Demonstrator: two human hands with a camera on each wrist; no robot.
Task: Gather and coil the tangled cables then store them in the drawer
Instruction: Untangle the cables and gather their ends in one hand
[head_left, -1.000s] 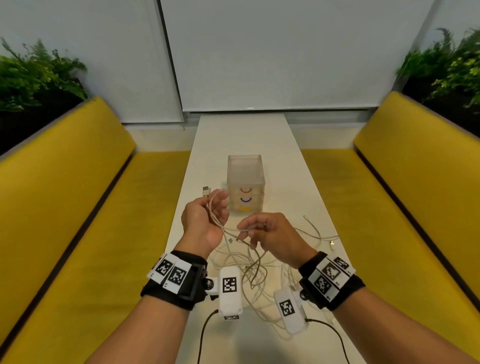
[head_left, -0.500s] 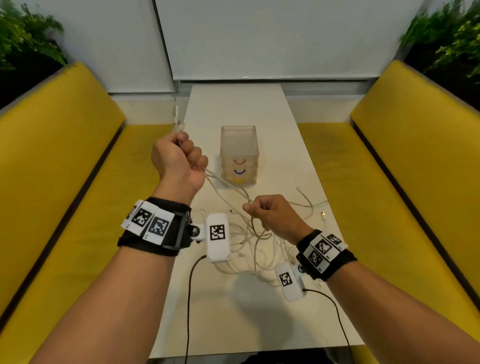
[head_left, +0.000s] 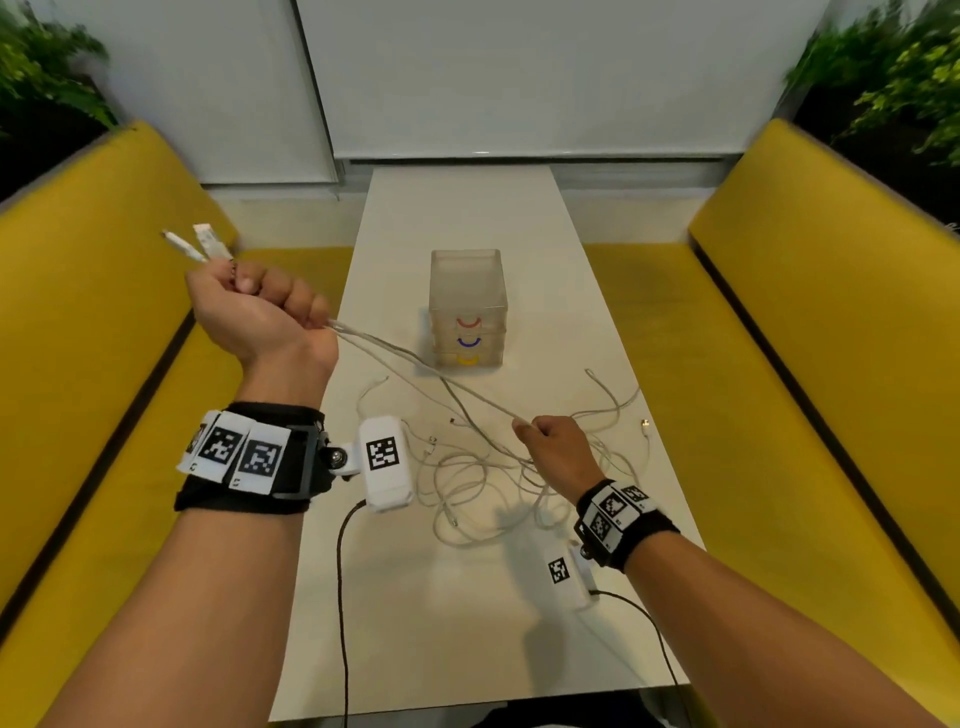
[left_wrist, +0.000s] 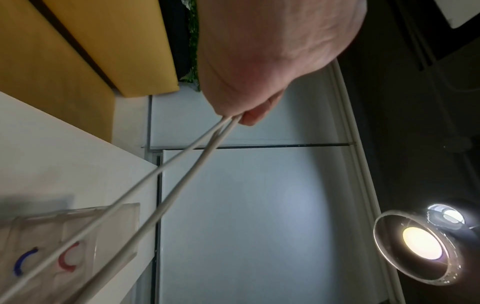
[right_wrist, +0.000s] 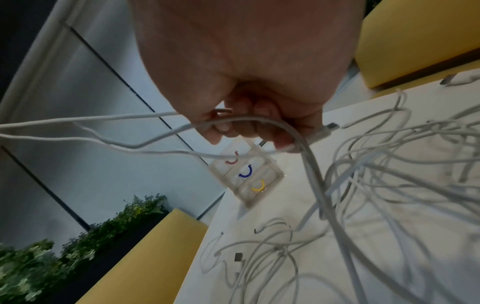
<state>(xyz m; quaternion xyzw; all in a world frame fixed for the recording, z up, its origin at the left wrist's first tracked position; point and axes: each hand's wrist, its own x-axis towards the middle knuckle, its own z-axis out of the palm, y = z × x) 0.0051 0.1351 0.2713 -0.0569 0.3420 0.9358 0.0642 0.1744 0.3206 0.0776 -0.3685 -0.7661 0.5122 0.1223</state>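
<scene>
**cable_q:** Over at ten o'clock of the long white table (head_left: 457, 597), two white cable ends with their plugs (head_left: 200, 244) are gripped in the left hand (head_left: 260, 312), fist closed tight around them. How far along would this be called?

**deskrat:** Early, honestly. Two taut strands are stretched from that fist down to the right hand (head_left: 558, 452), where they are pinched between curled fingers (right_wrist: 249, 131) near four o'clock of the table's middle. Only the pulling-out part is being done, it seems.

**cable_q:** And the rest of the mess?

**deskrat:** The tangled pile of thin white cables (head_left: 498, 483) is left lying on the table, spread under and beside the right hand, with loose ends flung out toward three o'clock. Nothing coiled can be seen anywhere.

**cable_q:** Storage?

**deskrat:** The small clear plastic drawer box with red, blue and yellow handles (head_left: 467, 312) is parked at twelve o'clock beyond the pile, all three drawers closed. So untangling, coiling, opening a drawer and stowing are all left, as judged from this.
</scene>
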